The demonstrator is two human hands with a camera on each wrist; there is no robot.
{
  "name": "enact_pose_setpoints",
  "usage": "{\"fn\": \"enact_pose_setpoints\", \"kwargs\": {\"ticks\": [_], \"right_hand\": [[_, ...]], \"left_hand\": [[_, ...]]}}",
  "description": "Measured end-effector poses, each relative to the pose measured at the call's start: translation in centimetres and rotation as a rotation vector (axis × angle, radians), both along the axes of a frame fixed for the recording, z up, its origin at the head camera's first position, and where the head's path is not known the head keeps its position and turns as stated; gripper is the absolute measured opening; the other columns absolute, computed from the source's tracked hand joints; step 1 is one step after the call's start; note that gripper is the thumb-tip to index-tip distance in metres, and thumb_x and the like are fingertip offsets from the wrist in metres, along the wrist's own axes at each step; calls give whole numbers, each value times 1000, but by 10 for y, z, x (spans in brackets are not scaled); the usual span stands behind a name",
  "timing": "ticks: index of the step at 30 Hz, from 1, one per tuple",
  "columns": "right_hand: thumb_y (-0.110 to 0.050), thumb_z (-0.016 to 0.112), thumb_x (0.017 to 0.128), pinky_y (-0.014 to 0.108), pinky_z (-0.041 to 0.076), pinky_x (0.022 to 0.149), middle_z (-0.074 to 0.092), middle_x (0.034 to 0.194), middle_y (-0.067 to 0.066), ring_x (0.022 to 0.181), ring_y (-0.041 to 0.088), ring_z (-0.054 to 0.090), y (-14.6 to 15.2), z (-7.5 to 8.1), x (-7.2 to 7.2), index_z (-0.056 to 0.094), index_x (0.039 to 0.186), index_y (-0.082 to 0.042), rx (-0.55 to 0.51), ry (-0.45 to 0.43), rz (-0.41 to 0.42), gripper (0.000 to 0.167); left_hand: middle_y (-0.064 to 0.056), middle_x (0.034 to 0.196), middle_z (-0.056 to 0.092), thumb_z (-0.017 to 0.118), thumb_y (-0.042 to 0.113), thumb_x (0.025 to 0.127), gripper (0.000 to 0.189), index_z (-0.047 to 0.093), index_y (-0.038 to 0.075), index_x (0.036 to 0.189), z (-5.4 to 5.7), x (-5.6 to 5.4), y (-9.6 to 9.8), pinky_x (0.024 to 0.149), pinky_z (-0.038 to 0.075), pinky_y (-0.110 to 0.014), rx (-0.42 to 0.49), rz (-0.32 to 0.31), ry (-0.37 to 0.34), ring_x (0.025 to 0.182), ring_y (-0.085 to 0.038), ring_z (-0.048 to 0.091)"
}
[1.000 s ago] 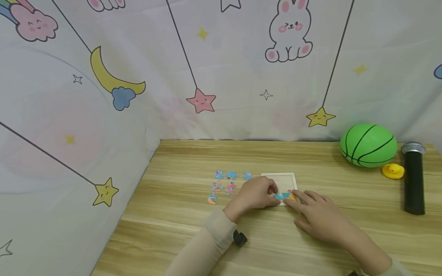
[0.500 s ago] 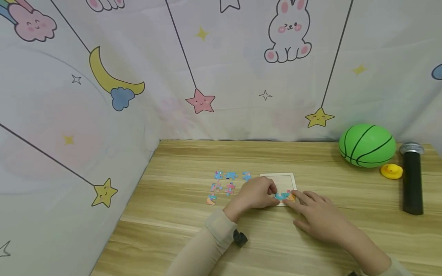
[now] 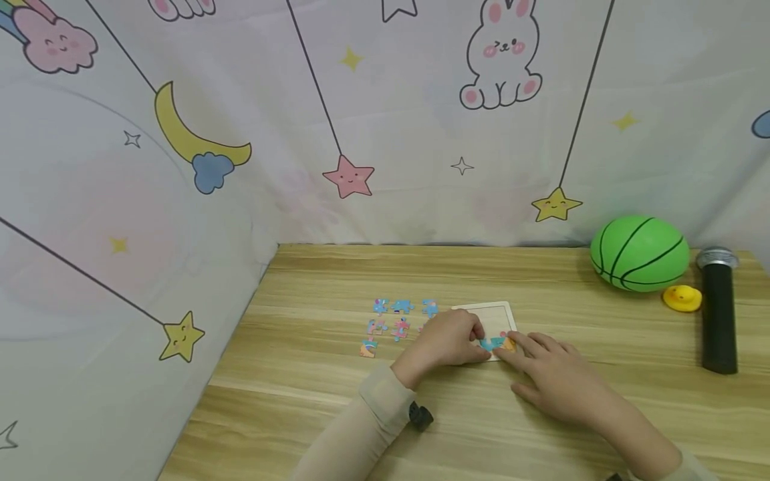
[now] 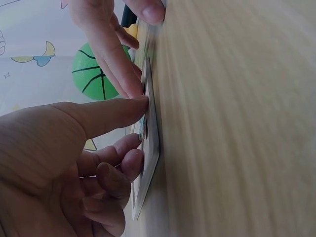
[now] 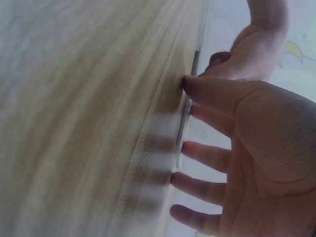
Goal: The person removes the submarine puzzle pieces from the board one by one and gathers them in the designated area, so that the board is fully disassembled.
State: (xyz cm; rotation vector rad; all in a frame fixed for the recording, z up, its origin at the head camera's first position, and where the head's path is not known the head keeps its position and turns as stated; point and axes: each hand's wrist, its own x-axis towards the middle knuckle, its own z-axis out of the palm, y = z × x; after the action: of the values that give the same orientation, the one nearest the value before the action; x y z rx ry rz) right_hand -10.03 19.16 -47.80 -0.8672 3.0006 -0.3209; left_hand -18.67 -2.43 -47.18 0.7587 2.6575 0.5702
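Observation:
A shallow square puzzle tray (image 3: 490, 315) lies on the table, with teal and orange jigsaw pieces (image 3: 496, 343) along its near side. My left hand (image 3: 448, 337) reaches in from the left, thumb and curled fingertips around a jigsaw piece at the tray's near left corner. The hand mostly hides that piece; a sliver of teal shows between thumb and forefinger in the left wrist view. From the right, my right hand (image 3: 559, 377) rests with extended, spread fingers, its fingertips on the tray's near right corner and the pieces there. Its thumb touches the tabletop in the right wrist view.
Several loose jigsaw pieces (image 3: 401, 327) lie left of the tray, one partly behind the left hand. At the back right are a green ball (image 3: 640, 254), a yellow rubber duck (image 3: 682, 298) and a black microphone (image 3: 718, 314). A printed cloth (image 3: 415, 220) hangs behind the table.
The tray has turned slightly, its far left corner coming nearer. My left hand has shifted a touch to the right, uncovering part of another loose piece. The right hand stays in place.

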Motion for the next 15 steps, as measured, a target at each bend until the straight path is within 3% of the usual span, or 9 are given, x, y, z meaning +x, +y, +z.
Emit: {"fn": "enact_pose_setpoints", "kwargs": {"ticks": [15], "right_hand": [[-40, 77, 93, 66, 45, 95, 52, 152, 11, 133, 40, 51, 0, -2, -1, 63, 145, -25, 0, 14, 1, 56]], "left_hand": [[15, 74, 62, 86, 26, 83, 18, 77, 15, 94, 7, -1, 5, 57, 47, -21, 6, 26, -15, 66, -4, 56]]}}
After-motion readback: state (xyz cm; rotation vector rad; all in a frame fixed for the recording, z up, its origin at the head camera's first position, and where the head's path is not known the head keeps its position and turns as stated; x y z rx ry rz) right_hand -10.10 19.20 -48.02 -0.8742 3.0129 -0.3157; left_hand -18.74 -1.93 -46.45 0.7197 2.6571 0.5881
